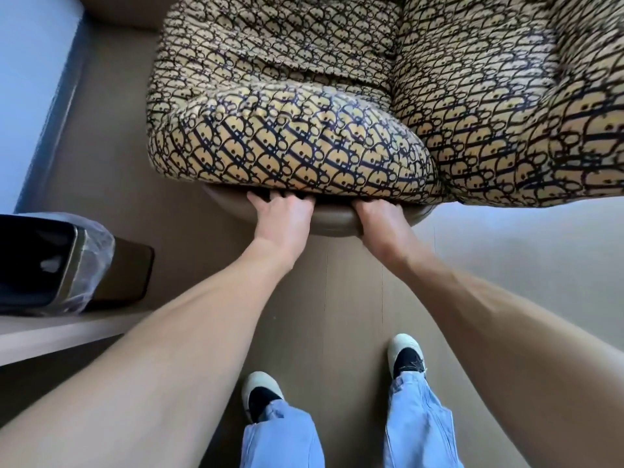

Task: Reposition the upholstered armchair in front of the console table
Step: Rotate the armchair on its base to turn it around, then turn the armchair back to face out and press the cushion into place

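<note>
The upholstered armchair [337,106] fills the upper half of the view, covered in tan fabric with a dark navy pattern. Its rounded brown base [332,219] shows under the near cushion. My left hand [282,216] grips the base rim with its fingers tucked under the cushion. A little to the right, my right hand [378,221] holds the same rim, fingertips hidden beneath the fabric. Both arms reach forward from the bottom corners. No console table can be made out for certain.
A dark bin lined with clear plastic [50,261] stands at the left on a pale ledge [67,336]. A blue-grey wall [30,96] runs up the left. My two shoes [260,393] stand on brown plank floor [354,298]; a paler patch of floor [523,251] lies right.
</note>
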Tool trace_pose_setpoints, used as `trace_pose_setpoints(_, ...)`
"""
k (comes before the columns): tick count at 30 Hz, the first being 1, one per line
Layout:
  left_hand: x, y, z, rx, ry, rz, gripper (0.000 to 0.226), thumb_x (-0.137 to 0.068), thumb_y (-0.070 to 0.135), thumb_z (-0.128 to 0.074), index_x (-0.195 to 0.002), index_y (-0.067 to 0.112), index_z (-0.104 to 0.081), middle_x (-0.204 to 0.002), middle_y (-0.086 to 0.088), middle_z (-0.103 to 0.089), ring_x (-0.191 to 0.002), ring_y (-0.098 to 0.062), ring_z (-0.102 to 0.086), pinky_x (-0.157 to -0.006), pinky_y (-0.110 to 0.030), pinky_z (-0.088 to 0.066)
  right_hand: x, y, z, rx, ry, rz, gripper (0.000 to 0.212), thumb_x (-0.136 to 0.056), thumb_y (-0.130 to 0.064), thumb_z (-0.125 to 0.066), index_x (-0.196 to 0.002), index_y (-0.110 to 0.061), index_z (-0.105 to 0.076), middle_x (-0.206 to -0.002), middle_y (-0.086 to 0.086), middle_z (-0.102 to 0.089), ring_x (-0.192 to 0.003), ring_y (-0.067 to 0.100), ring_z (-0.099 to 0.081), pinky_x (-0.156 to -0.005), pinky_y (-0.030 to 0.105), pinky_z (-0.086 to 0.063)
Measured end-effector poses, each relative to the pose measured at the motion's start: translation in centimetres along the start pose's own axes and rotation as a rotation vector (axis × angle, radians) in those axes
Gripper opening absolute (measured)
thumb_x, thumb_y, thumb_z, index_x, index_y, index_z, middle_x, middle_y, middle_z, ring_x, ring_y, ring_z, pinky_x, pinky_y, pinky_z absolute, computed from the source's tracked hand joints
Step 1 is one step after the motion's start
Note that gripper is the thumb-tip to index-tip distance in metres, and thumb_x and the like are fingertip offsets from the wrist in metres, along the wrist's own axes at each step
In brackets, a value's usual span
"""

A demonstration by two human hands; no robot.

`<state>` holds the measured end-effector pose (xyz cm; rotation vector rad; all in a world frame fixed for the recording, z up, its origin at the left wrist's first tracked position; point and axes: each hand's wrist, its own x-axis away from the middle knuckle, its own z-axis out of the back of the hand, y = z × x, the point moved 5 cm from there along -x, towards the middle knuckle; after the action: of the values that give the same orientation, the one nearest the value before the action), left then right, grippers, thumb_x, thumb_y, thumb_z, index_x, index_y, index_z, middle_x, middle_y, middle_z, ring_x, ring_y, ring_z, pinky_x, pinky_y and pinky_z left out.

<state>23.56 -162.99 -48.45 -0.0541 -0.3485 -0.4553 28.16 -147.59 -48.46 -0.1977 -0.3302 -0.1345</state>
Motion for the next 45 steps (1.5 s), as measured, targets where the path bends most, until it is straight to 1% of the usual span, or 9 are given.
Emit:
trace_pose_setpoints(9, 5.3, -1.2, -1.9, -0.061, -0.022, -0.001, 0.058, -0.09, -0.006, -0.055, -0.14, 0.023, -0.057, -0.116, -0.015, -0.071, -0.128, -0.042, -0.056, -0.111, -0.079, -0.025, 4.2, -2.6, -2.8, -0.025, -0.029, -0.022, 0.029, -0.082, 0.006, -0.052, -0.1, -0.014, -0.062, -0.092, 0.013, -0.068, -0.092, 0.039, -0.064, -0.094, 0.056, -0.042)
trace_pose_setpoints(16, 5.1, -1.8, -2.6, -0.039, -0.068, 0.025, 0.068, -0.09, 0.009, -0.072, -0.149, 0.025, -0.044, -0.131, -0.015, -0.062, -0.136, -0.045, -0.046, -0.113, -0.08, -0.021, 4.0, -3.1, -3.0, -0.004, -0.042, -0.018, 0.028, -0.086, 0.004, -0.052, -0.107, -0.012, -0.06, -0.097, 0.015, -0.068, -0.097, 0.039, -0.062, -0.098, 0.056, -0.041)
trace_pose_setpoints(21, 5.4, -2.3, -2.7, -0.013, -0.093, 0.047, 0.079, -0.089, 0.021, -0.073, -0.155, 0.028, -0.03, -0.143, -0.011, -0.052, -0.141, -0.04, -0.037, -0.115, -0.078, -0.017, 5.3, -3.7, -2.4, 0.072, -0.134, -0.007, 0.037, -0.089, -0.008, -0.059, -0.125, -0.011, -0.05, -0.117, 0.013, -0.063, -0.115, 0.036, -0.055, -0.11, 0.061, -0.035)
trace_pose_setpoints(25, 6.8, -0.4, 1.6, 0.012, -0.035, 0.1, 0.08, -0.092, 0.037, -0.065, -0.159, 0.034, -0.021, -0.159, -0.002, -0.038, -0.153, -0.03, -0.023, -0.116, -0.075, -0.014, 8.4, -1.3, 3.0, 0.021, -0.136, 0.049, 0.076, -0.087, -0.031, -0.065, -0.149, -0.008, -0.028, -0.145, 0.015, -0.043, -0.137, 0.038, -0.036, -0.116, 0.059, -0.029)
trace_pose_setpoints(27, 8.8, -1.1, 2.1, 0.0, -0.136, 0.163, 0.086, -0.094, 0.041, -0.062, -0.162, 0.035, -0.01, -0.168, -0.001, -0.024, -0.157, -0.033, -0.013, -0.118, -0.072, -0.014, 9.9, -1.4, 4.2, 0.002, -0.271, 0.112, 0.084, -0.09, -0.029, -0.064, -0.156, -0.009, -0.017, -0.16, 0.017, -0.025, -0.148, 0.042, -0.021, -0.118, 0.061, -0.024)
trace_pose_setpoints(30, 11.6, -3.3, 0.9, -0.057, -0.32, 0.249, 0.088, -0.094, 0.041, -0.059, -0.163, 0.038, -0.005, -0.172, -0.001, -0.014, -0.158, -0.036, -0.005, -0.119, -0.07, -0.011, 11.2, -1.8, 4.9, 0.089, -0.387, 0.209, 0.076, -0.093, -0.02, -0.055, -0.158, -0.011, -0.016, -0.166, 0.019, -0.011, -0.152, 0.044, -0.009, -0.12, 0.066, -0.015)
trace_pose_setpoints(36, 8.1, 7.5, 17.2, -0.005, -0.219, 0.216, 0.081, -0.096, 0.035, -0.059, -0.163, 0.039, -0.013, -0.172, -0.004, -0.017, -0.157, -0.036, -0.012, -0.123, -0.066, -0.015, 10.7, 8.1, 24.3, 0.151, -0.008, 0.286, 0.061, -0.091, -0.02, -0.054, -0.149, -0.016, -0.038, -0.16, 0.012, -0.03, -0.152, 0.031, -0.019, -0.12, 0.064, -0.016)
trace_pose_setpoints(40, 6.1, 19.0, 27.3, 0.118, -0.072, 0.132, 0.074, -0.094, 0.044, -0.061, -0.159, 0.037, -0.028, -0.162, -0.001, -0.036, -0.149, -0.029, -0.032, -0.118, -0.061, -0.027, 12.3, 18.1, 33.8, 0.216, 0.054, 0.159, 0.043, -0.092, -0.03, -0.049, -0.134, -0.019, -0.054, -0.146, 0.007, -0.048, -0.146, 0.031, -0.029, -0.116, 0.072, -0.008)
trace_pose_setpoints(45, 5.1, 32.6, 33.3, 0.364, -0.087, 0.067, 0.064, -0.1, 0.054, -0.048, -0.158, 0.032, -0.034, -0.163, -0.001, -0.038, -0.147, -0.026, -0.038, -0.118, -0.053, -0.033, 17.2, 28.6, 40.2, 0.148, 0.009, 0.044, 0.05, -0.095, -0.047, -0.046, -0.143, -0.033, -0.044, -0.154, -0.001, -0.04, -0.147, 0.029, -0.026, -0.115, 0.073, -0.007)
